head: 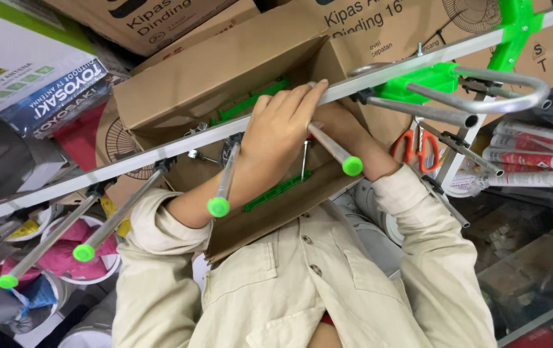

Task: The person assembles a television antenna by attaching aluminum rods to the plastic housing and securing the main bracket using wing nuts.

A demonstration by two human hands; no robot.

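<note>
Gripping the antenna boom [128, 166] from above, our left hand [277, 129] has its fingers curled over the long pale metal bar and closed on it near the middle. That is probably where the weight balances, since the bar runs slanting across the whole view.

Thin metal rods with green end caps [218, 206] branch off the boom towards us. Holding the bar rather than a rod seems meant to keep the slim pieces from bending.

Our right hand [347, 132] reaches in behind the boom, at the mouth of the open cardboard box [212, 77]. It is largely hidden by the bar and by our other hand, so we cannot tell whether its fingers are spread or closed on anything.

The box lies tipped with its opening towards us, which leaves the loose green plastic strip [276, 191] inside within reach.

At the boom's far right end a green plastic bracket [428, 78] carries a bent aluminium loop [514, 96]. Red-handled scissors [418, 151] lie just below it, near a row of sealant tubes [527, 158].
</note>
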